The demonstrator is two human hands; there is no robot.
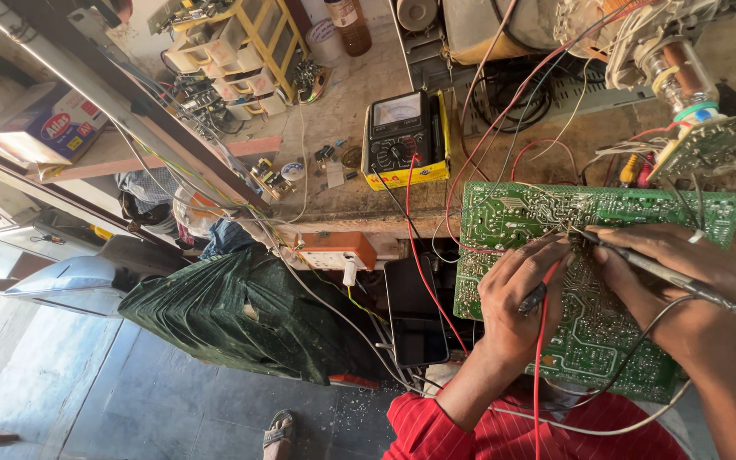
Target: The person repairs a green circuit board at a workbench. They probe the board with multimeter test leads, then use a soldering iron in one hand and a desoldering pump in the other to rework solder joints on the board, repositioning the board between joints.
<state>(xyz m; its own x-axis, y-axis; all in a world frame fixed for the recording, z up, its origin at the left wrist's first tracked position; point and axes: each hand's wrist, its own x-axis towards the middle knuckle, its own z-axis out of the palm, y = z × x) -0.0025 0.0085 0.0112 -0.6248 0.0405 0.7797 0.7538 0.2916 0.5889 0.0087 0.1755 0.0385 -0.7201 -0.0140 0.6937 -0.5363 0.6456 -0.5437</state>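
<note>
Meter: I see the analog multimeter (404, 140) propped on the bench, dial toward me, readable while probing.
Board: green circuit board (594, 281) lies solder-side up at the bench edge, partly over my lap.
Left hand (517, 302): fingers pinching the red-lead probe (533, 298).
Right hand (683, 277): pinching the soldering iron (666, 273), tip touching the board.

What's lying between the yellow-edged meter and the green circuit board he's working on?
In the head view, red and black wires run from the meter across bare, grimy bench edge to the green circuit board.
</note>
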